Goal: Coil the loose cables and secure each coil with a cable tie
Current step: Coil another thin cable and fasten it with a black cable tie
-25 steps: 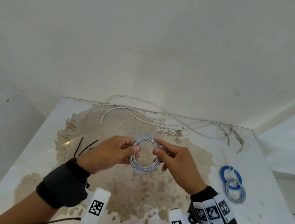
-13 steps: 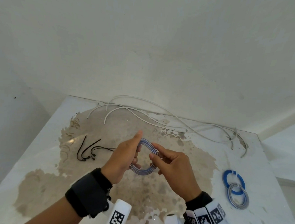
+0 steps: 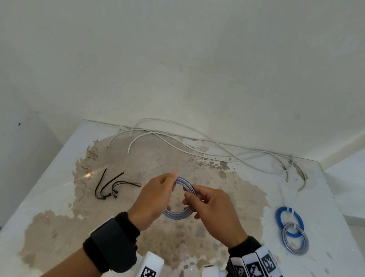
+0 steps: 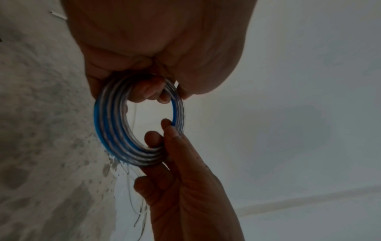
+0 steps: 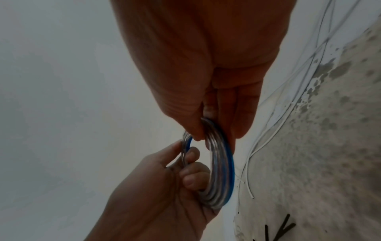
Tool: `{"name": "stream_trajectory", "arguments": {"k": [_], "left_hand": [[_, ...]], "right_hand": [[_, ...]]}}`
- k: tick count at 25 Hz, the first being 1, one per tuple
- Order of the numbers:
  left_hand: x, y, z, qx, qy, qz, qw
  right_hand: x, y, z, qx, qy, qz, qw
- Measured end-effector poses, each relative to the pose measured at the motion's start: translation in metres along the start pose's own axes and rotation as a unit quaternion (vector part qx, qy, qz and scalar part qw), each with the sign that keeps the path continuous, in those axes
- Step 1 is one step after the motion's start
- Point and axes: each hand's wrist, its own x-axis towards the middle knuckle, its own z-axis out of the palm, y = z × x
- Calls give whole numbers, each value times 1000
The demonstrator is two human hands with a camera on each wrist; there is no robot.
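- Your left hand [image 3: 153,200] pinched the clear-and-blue coil [image 3: 179,214] on its left side, thumb outside the ring and curled fingers [image 5: 192,179] hooked through the middle.
- Your right hand [image 3: 213,213] pinched the same coil on its right side between thumb and fingertips [image 4: 169,128].
- The coil was a round ring of several glossy turns, silvery under clear sheathing with a blue edge stripe, held in the air above the table [image 3: 49,195].
- The table top was white, with a large rough brown patch of worn paint under the coil.
- Left of the coil, thin black cable ties [image 3: 110,187] lay in a loose bunch on the patch.
- Right of the coil, a flat blue coil [image 3: 278,216] and a clear grey coil [image 3: 304,242] lay overlapping, each bound by a white tie.
- Beyond the coil, long white cables [image 3: 198,147] lay uncoiled in loose curves along the wall.
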Motion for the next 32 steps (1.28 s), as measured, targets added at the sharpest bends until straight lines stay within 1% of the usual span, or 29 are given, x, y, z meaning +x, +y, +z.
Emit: {"name": "stream_trajectory", "arguments": {"k": [2,5,7,10,13,14,16,17,18,19,21,24,28,32], "left_hand": [[-1,-1,2,2,-5,1,1000],[-2,-4,5,33,-21,18,999],[-3,-6,8,57,-33,29,997],[-7,-6,10,39,-36,27,998],[-6,-6,9,54,-44,22,997],[-5,-6,8,42,-65,3,997],[-1,-6,2,-44,-141,-65,987],[-1,-5,-2,-100,-185,-102,972],[-2,-2,-7,-139,-224,-123,957],[-2,-1,-12,-150,-255,-128,947],[-3,0,-20,-112,-291,-101,945],[-3,2,-26,-31,-286,-60,956],[-3,1,-27,-9,-274,-50,960],[-3,-3,-27,9,-309,-54,949]], "right_hand": [[-1,0,-3,6,-22,20,1000],[-3,-4,-6,49,-60,57,995],[-3,-3,-7,37,-43,49,997],[-5,-3,-7,28,-19,34,999],[-6,-2,-6,39,-35,47,997],[-6,-3,-7,42,-39,51,997],[-4,-3,-11,52,-37,65,996],[-4,-3,-14,61,-42,78,994],[-4,-4,-18,77,-53,93,991],[-4,-4,-22,96,-66,108,987],[-4,-5,-28,111,-81,123,983],[-6,-5,-34,105,-84,125,983],[-5,-3,-40,91,-105,124,982],[-2,-5,-40,77,-114,130,982]]}}
